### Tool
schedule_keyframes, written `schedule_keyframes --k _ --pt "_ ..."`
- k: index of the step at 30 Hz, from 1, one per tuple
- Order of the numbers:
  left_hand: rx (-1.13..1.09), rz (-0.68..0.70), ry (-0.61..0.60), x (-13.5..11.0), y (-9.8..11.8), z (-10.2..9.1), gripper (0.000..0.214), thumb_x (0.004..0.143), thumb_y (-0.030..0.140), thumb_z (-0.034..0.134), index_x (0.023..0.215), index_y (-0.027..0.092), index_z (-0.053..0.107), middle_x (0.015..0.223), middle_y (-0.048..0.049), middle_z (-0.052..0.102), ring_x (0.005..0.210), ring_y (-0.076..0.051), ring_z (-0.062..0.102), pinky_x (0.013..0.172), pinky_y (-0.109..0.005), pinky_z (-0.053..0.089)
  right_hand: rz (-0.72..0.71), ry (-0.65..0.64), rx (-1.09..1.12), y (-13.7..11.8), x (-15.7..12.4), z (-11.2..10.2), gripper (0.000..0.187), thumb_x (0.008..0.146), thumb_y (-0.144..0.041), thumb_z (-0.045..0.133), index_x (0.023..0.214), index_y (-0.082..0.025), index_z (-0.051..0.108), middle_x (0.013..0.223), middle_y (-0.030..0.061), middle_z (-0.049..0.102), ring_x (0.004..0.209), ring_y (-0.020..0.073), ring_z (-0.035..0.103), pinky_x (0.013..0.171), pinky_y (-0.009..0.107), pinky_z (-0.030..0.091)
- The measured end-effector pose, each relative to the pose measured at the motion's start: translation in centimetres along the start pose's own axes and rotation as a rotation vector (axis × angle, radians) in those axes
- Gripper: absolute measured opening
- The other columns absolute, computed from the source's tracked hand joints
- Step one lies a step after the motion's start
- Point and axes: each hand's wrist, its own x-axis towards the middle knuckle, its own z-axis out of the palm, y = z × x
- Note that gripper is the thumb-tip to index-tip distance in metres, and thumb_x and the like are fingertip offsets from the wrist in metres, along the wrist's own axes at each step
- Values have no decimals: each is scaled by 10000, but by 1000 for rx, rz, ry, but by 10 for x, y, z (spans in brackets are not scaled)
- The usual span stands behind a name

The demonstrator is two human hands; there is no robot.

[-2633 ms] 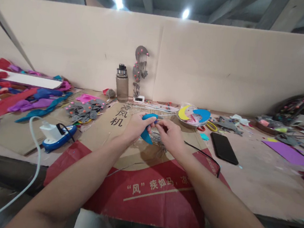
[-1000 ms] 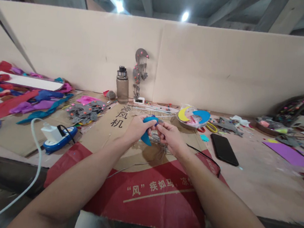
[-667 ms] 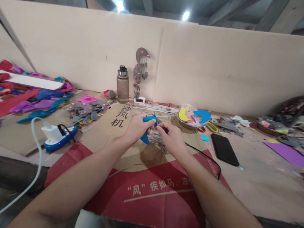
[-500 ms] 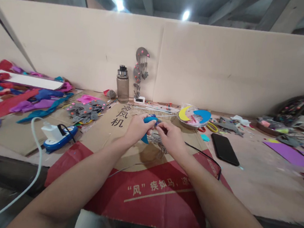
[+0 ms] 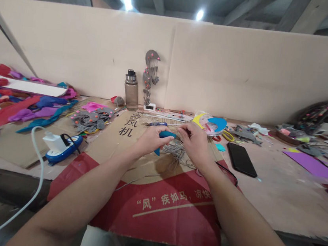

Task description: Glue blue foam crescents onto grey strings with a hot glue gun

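My left hand (image 5: 153,139) grips a blue felt piece (image 5: 167,134) between thumb and fingers, its lower tip hanging below the hand. To its right, my right hand (image 5: 193,142) is closed in a pinch close to the felt. Whatever it pinches is too small to make out. Under and between the hands lies a tangled bundle of grey cord (image 5: 175,150) on the printed cardboard sheet (image 5: 151,225). Just behind my left hand is a dark blue object (image 5: 157,124), partly hidden, its kind unclear.
A black phone (image 5: 241,159) lies at right, by yellow-handled scissors (image 5: 228,135) and a bowl with yellow and blue felt shapes (image 5: 219,125). At back stands a bottle (image 5: 131,93). Grey felt pieces (image 5: 94,119), a blue power strip (image 5: 63,150) and coloured felt strips (image 5: 13,110) are at left.
My hands have moved slightly apart, the right one shifting right and up. More of the cord bundle shows, and the dark blue object is now visible behind my left hand.
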Motion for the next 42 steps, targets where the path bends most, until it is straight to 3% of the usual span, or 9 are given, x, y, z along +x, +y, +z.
schedule_keyframes --k 4,8,12,17,20,24,27,35,42 --pt "-139 -3 -43 0 -1 -2 247 791 407 626 834 164 619 622 17 597 497 -78 528 504 -201 451 259 -87 321 3 4 -1 175 816 -339 589 748 -180 618 678 -2 569 629 126 474 613 273 375" --pt "-246 -15 -77 1 -3 -2 265 775 406 649 855 156 619 654 12 603 499 -74 525 500 -206 452 531 -283 666 6 4 -1 282 724 -448 682 720 -184 585 575 -62 426 477 61 285 462 233 200" --pt "-340 -40 -68 1 -4 2 246 763 377 664 856 158 602 636 23 594 483 -66 515 496 -201 449 659 -408 879 6 3 -1 358 639 -449 765 699 -183 533 551 -79 383 467 41 245 442 215 109" --pt "-431 -97 33 3 -8 6 241 768 379 663 837 169 567 654 29 604 473 -68 528 477 -201 456 732 -360 989 2 -2 14 367 561 -389 784 729 -190 524 607 -56 472 485 48 298 432 200 109" --pt "-456 -117 129 5 -12 8 220 772 360 658 793 169 550 658 29 596 468 -62 516 472 -199 456 642 -277 820 0 -9 26 256 684 -400 682 732 -188 546 640 -36 514 506 70 344 448 212 205" --pt "-438 -126 185 6 -17 9 196 781 343 636 767 164 556 634 22 593 455 -66 516 462 -200 445 260 -146 289 -4 -15 29 145 827 -273 546 732 -180 604 710 11 607 669 131 513 645 266 381" --pt "-358 -124 220 6 -16 8 188 777 335 630 748 165 557 608 20 598 449 -72 525 470 -200 444 117 -143 40 -9 -17 27 146 863 -203 516 791 -176 639 794 43 664 742 154 568 724 284 400" --pt "-54 -104 266 0 -2 4 176 777 333 595 728 167 565 520 28 559 456 -100 546 455 -195 417 -57 -144 -148 -13 -17 23 176 912 -171 475 847 -179 638 895 77 665 848 184 591 782 296 428" --pt "49 -31 168 0 1 2 146 778 302 579 776 162 620 550 41 558 467 -81 514 474 -190 405 -127 -40 -248 -13 -9 2 193 936 -239 471 852 -187 636 896 87 629 852 197 568 766 307 422"
